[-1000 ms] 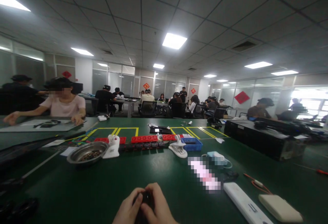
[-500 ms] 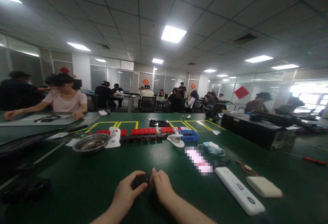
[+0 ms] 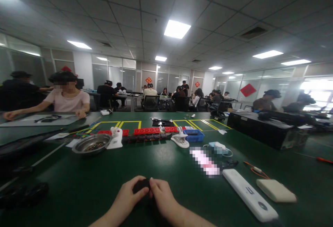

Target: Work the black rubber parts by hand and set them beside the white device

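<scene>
Low over the green table (image 3: 91, 175), my left hand (image 3: 127, 195) is closed around a small black part (image 3: 141, 185), with the thumb in front and the fingers behind. My right hand (image 3: 164, 195) meets it from the other side, its thumb and fingers pinched on the part's right edge. The part looks rounded and dark; its exact kind cannot be made out, as the fingers cover much of it.
Beyond my hands lie a metal bowl (image 3: 91, 149) of small pieces, a red strip (image 3: 147, 130), a white clip (image 3: 180, 139) and a blue bin (image 3: 194, 136). On the right rest a long white device (image 3: 248, 194) and a cream box (image 3: 276, 190). A co-worker (image 3: 65, 98) sits across at left.
My right hand has moved left and its fingertips now touch the black part. My left hand keeps its hold. The view has shifted slightly.
</scene>
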{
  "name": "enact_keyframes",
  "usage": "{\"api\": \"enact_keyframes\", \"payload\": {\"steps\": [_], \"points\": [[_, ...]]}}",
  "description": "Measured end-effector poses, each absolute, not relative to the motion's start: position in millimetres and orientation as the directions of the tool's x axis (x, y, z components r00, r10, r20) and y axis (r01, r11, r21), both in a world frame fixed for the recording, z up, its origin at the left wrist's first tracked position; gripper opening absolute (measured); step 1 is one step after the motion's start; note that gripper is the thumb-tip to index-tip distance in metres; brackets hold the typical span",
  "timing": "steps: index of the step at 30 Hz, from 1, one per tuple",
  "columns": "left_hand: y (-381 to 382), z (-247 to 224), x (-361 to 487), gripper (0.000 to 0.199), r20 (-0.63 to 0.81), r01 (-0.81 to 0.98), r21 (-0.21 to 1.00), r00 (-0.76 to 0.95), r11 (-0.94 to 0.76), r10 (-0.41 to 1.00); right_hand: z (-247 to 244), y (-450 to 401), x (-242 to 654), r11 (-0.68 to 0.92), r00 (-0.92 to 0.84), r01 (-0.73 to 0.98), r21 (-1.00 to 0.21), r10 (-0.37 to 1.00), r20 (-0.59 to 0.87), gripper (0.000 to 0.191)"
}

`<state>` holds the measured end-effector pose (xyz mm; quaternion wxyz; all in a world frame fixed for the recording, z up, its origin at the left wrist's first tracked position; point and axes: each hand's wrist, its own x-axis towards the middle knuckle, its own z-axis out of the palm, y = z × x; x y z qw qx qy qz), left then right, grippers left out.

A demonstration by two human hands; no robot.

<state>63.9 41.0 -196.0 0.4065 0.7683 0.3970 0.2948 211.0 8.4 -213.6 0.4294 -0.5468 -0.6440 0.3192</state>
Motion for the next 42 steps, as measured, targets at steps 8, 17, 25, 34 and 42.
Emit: {"api": "enact_keyframes", "payload": {"steps": [8,17,25,34,42], "points": [[57,-210,64,0.055,0.048,0.239,0.949,0.535,-0.205,0.843,-197,-1,215,0.385,-0.177,0.604,-0.698,0.919,0.353,0.031],[52,-201,62,0.043,0.079,0.254,0.941,0.472,-0.222,0.878,-198,-5,212,0.348,-0.038,0.670,-0.656,0.898,0.438,0.039],[33,-187,59,0.033,0.203,0.455,0.757,0.517,-0.468,0.831,-207,7,215,0.201,0.010,0.702,-0.683,0.957,0.291,0.056],[51,-206,58,0.061,0.156,0.256,0.896,0.585,-0.363,0.796,-193,-6,211,0.423,-0.092,0.554,-0.717,0.887,0.453,0.023],[55,-203,61,0.045,0.091,0.264,0.928,0.526,-0.264,0.845,-197,-8,212,0.501,-0.116,0.435,-0.748,0.855,0.505,0.048]]}}
